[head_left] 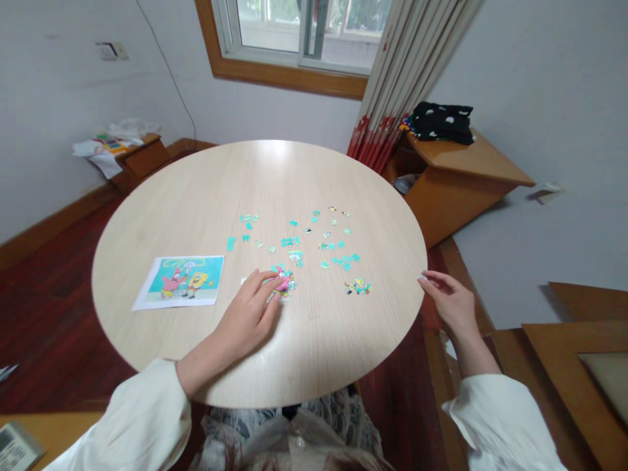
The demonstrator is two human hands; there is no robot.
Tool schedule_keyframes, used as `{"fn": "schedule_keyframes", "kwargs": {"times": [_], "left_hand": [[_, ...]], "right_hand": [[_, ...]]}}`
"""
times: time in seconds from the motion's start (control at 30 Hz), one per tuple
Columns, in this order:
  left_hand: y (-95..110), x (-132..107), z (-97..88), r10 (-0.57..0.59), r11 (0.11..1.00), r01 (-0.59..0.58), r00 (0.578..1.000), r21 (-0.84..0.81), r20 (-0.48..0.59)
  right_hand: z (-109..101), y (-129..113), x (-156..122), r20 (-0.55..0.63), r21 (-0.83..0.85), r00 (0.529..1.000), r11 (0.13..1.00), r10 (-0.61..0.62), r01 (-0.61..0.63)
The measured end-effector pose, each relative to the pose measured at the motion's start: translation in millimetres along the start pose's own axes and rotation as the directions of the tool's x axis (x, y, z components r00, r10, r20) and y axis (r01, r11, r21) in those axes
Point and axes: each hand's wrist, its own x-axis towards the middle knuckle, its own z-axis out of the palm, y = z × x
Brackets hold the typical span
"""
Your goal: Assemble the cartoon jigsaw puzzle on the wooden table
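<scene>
My left hand (pixel 252 304) rests on the table with its fingers stretched out, fingertips touching a partly joined pink-and-teal jigsaw section (pixel 283 282). Out at the table's right edge, my right hand (pixel 452 301) pinches a small puzzle piece (pixel 422 277), mostly hidden by the fingertips. Loose teal puzzle pieces (pixel 346 261) lie scattered beyond the left hand. A joined yellowish cluster (pixel 358 286) sits between the two hands. To the left of my left hand lies a printed reference picture (pixel 184 282) of cartoon figures on teal.
The round wooden table (pixel 147 216) fills the middle of the view. A wooden cabinet (pixel 456 176) with dark polka-dot cloth (pixel 441 122) stands at the right back. Behind the table hang curtains (pixel 392 78) beside a window. A wooden chair (pixel 564 366) is at lower right.
</scene>
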Motion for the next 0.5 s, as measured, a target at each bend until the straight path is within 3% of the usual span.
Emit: {"fn": "schedule_keyframes", "kwargs": {"times": [0.13,0.3,0.4,0.5], "left_hand": [[-2,0,-4.9,-0.051,0.998,0.052,0.999,-0.040,0.008],[-7,2,-10.0,-0.093,0.993,0.088,0.994,-0.080,-0.055],[-9,5,-12.1,-0.107,0.988,0.098,0.992,-0.115,-0.072],[-8,12,-13.0,-0.144,0.969,0.134,0.989,-0.205,-0.034]], "right_hand": [[-5,-3,4,0.034,0.135,0.995,0.986,0.092,-0.095],[-12,-15,11,0.092,0.119,0.995,0.992,0.028,-0.039],[-9,-40,8,0.145,0.071,0.989,0.997,-0.038,0.027],[9,-79,-7,0.260,0.100,0.961,0.993,-0.092,0.068]]}}
